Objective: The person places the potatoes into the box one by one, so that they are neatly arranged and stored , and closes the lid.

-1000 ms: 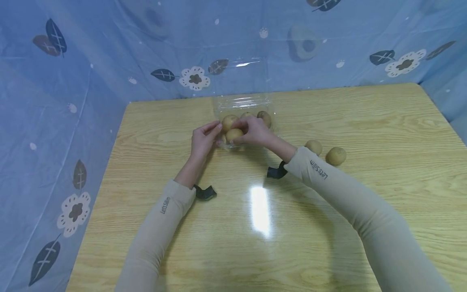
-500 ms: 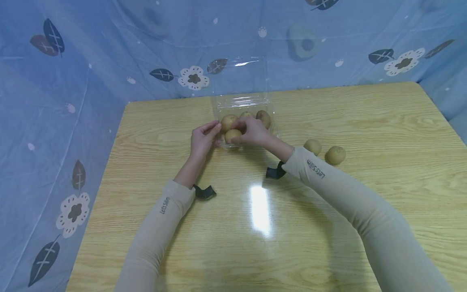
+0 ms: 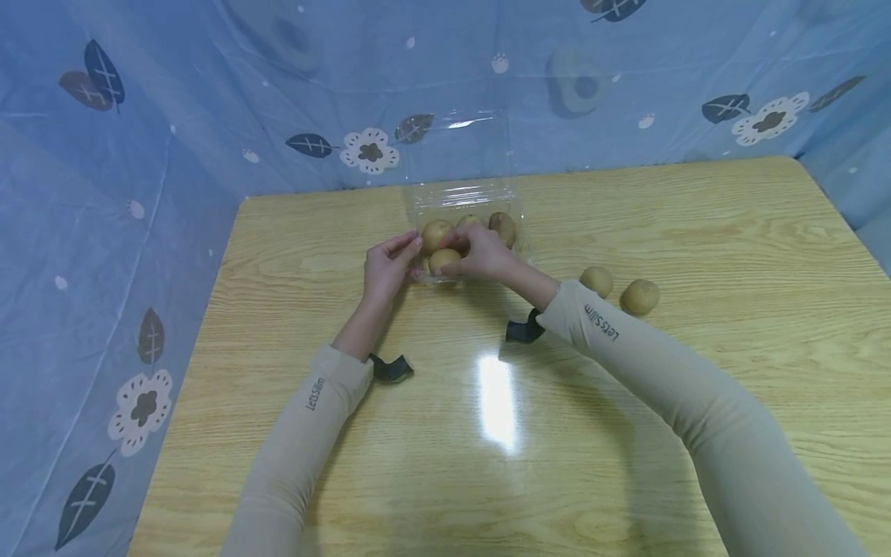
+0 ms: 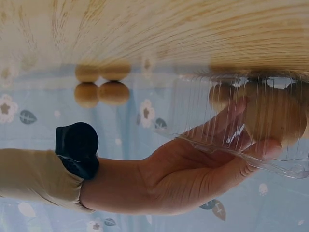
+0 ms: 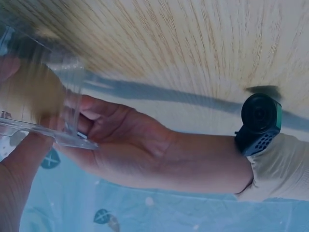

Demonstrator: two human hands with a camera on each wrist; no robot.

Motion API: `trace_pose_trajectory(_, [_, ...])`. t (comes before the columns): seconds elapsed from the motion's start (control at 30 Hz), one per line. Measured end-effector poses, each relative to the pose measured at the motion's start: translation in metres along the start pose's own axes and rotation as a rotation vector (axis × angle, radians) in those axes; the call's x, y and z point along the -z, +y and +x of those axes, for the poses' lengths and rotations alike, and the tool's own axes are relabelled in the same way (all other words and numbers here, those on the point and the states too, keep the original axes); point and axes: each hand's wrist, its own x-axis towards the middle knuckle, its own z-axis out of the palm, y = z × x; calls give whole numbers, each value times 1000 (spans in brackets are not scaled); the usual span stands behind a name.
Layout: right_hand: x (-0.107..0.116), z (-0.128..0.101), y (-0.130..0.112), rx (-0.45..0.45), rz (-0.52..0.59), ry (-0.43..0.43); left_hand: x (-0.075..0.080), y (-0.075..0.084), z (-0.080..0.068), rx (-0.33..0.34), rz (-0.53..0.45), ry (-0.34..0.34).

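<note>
A clear plastic clamshell box (image 3: 465, 197) stands at the far middle of the wooden table (image 3: 696, 232) with its lid up. Several small brown potatoes lie inside it. My left hand (image 3: 415, 251) pinches the box's front left rim; in the right wrist view the left hand (image 5: 125, 140) has its thumb over the rim (image 5: 53, 137). My right hand (image 3: 455, 251) reaches into the box from the front and grips a potato (image 3: 442, 260) at the near edge. The left wrist view shows the right hand (image 4: 207, 169) behind the ribbed wall with that potato (image 4: 275, 118).
Two loose potatoes (image 3: 597, 280) (image 3: 640, 295) lie on the table to the right of my right forearm. Blue patterned sheeting (image 3: 139, 155) walls in the table at the back and left. A glare patch (image 3: 497, 402) sits on the near tabletop.
</note>
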Motion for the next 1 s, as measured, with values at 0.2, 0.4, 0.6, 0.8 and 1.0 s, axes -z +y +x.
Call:
trace_pose_trajectory(0.2, [-1,-2,-2,23,35,4,0,0,0,-5,8,-7])
trace_pose_trajectory(0.4, [-2,-4,-2,55,58,3,-1,0,0,2,-3,-6])
trace_pose_trajectory(0.6, [2,-5,0,76,32,-29,0,-1,0,-5,8,-11])
trace_pose_trajectory(0.8, [15,-10,-4,107,-27,-98,0,-2,1,-18,10,-7])
trace_pose_trajectory(1.0, [35,-20,-14,183,12,-298,1,-2,1,-26,19,-4])
